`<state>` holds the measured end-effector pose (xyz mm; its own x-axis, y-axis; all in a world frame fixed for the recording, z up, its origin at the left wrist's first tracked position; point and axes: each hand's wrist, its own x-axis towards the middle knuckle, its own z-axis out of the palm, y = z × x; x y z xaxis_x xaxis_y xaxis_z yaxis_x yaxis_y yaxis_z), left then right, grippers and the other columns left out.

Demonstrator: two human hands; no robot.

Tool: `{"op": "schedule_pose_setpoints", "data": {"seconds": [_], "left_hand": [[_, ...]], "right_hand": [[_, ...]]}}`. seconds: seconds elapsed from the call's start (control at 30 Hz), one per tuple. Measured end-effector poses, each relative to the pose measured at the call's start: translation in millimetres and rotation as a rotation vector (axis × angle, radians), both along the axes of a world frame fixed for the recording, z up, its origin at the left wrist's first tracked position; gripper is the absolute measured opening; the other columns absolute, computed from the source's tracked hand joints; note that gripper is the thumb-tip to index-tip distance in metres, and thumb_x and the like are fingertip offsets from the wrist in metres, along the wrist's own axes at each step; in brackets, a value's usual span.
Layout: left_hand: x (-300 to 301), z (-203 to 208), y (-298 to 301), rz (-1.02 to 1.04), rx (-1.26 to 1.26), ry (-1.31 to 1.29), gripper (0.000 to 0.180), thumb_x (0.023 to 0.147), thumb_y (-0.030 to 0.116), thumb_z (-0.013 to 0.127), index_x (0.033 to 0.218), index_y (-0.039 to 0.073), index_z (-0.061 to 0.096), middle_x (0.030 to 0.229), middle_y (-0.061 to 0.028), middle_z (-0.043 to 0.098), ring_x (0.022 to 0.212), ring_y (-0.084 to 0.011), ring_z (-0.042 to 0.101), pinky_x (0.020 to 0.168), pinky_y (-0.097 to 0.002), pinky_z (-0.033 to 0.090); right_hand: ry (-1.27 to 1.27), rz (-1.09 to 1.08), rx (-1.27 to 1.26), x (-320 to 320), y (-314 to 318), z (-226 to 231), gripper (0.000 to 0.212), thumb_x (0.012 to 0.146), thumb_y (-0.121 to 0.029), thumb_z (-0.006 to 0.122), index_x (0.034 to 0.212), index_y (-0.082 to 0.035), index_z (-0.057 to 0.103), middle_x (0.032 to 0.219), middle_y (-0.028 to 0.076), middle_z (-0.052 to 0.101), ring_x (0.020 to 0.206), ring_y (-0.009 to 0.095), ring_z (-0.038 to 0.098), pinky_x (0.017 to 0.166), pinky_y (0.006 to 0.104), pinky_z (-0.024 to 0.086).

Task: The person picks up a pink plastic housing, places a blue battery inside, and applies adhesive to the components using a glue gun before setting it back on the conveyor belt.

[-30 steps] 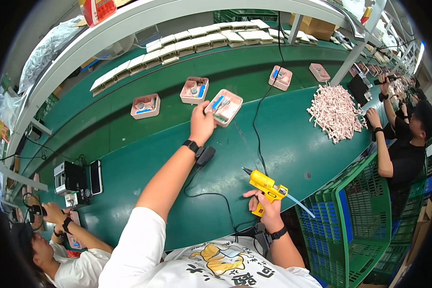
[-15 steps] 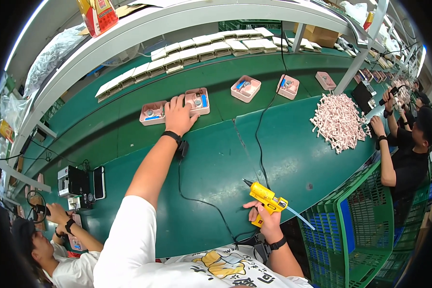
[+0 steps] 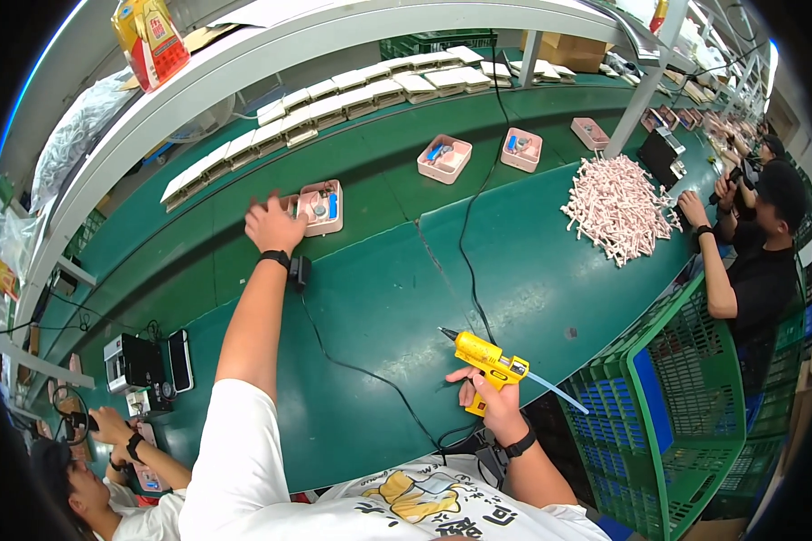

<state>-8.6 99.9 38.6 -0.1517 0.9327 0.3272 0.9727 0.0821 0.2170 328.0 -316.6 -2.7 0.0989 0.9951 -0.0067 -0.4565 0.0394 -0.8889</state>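
Note:
My left hand (image 3: 275, 227) reaches over a pink plastic box, its blurred fingers spread; much of that box (image 3: 290, 204) is hidden behind the hand. Close beside it on the right is another pink box (image 3: 309, 227), holding a blue part and a round grey part. Low in front of me, my right hand (image 3: 503, 408) is wrapped round the handle of a yellow hot glue gun (image 3: 484, 353). The gun's dark nozzle points up and left, and a translucent glue stick (image 3: 555, 389) sticks out of its back.
Farther right are more pink boxes (image 3: 444, 177) and a heap of small pink parts (image 3: 618, 209). White rectangular pieces (image 3: 334, 106) stand in rows at the back. The gun's black cord (image 3: 465, 261) crosses the bench. Green crates (image 3: 695, 424) stand right; co-workers sit on both sides.
My left hand has moved left, from between the two boxes to over the left one. The right box has shifted left too. The glue gun stays in my right hand; the view has shifted slightly.

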Motion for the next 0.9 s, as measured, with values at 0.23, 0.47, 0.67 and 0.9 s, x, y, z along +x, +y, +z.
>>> {"op": "schedule_pose_setpoints", "data": {"seconds": [0.23,0.47,0.67,0.9], "left_hand": [[-20.7,28.1,10.1,0.187,-0.355,-0.174,0.137,0.063,0.073,0.090,0.176,0.021,0.032,0.160,-0.0286,0.055,0.151,-0.0464,0.051,0.125,-0.0520,0.042],[-103.4,16.4,-53.9,-0.052,-0.080,-0.387,0.121,0.070,0.055,0.095,0.170,0.012,0.043,0.155,-0.0298,0.058,0.144,-0.0468,0.056,0.121,-0.0512,0.047],[-148.3,33.7,-228.0,0.009,-0.028,-0.287,0.100,0.073,0.033,0.093,0.160,0.004,0.054,0.145,-0.0275,0.064,0.136,-0.0442,0.062,0.117,-0.0503,0.051],[-150.6,8.3,-290.9,0.015,0.193,-0.093,0.085,0.081,0.039,0.093,0.150,0.004,0.061,0.150,-0.0284,0.061,0.140,-0.0482,0.057,0.118,-0.0553,0.046]], "right_hand": [[-0.015,0.016,-0.026,-3.4,-0.2,-1.8,0.038,0.114,-0.014,0.058,0.147,0.004,0.057,0.123,0.027,0.078,0.072,0.016,0.067,0.074,0.0347,0.060],[-0.001,0.014,-0.026,-4.6,-5.1,-2.9,0.038,0.114,-0.015,0.059,0.147,0.005,0.057,0.121,0.027,0.079,0.071,0.016,0.067,0.073,0.0348,0.060],[0.058,0.003,-0.028,-4.3,-0.2,-5.7,0.033,0.112,-0.013,0.062,0.141,0.004,0.061,0.120,0.027,0.079,0.070,0.016,0.067,0.071,0.0344,0.060],[-0.025,-0.054,-0.029,-1.6,0.0,5.6,0.017,0.111,-0.014,0.063,0.118,0.000,0.060,0.120,0.030,0.078,0.067,0.018,0.064,0.067,0.0369,0.058]]}}
